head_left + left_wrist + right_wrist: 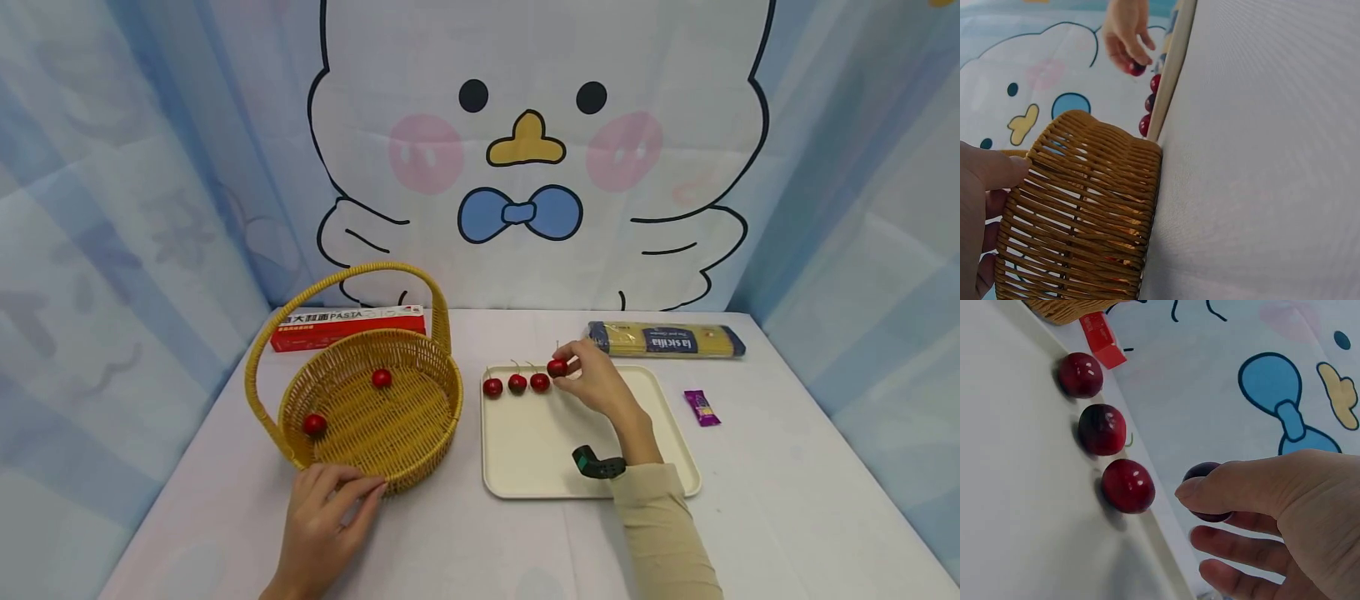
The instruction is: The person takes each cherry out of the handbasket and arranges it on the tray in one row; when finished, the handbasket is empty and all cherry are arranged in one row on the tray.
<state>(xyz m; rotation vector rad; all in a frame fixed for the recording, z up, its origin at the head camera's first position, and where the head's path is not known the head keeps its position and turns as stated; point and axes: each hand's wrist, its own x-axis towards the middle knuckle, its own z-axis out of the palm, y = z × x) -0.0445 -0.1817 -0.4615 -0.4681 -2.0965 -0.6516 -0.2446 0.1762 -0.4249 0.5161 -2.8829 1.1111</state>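
Observation:
My right hand pinches a dark red cherry between thumb and fingers, above the far edge of a cream tray. Three cherries stand in a row along that edge, the closest being a cherry just left of the held one. At the left, my left hand grips the near rim of a yellow wicker basket. In the left wrist view its thumb lies over the rim of the woven wall. Inside the basket are two cherries, one at the back and one at the left.
Behind the basket lies a red pasta box. A pack of spaghetti lies behind the tray, and a small purple wrapped sweet to its right. The basket's tall handle arches up. A printed curtain hangs behind the table.

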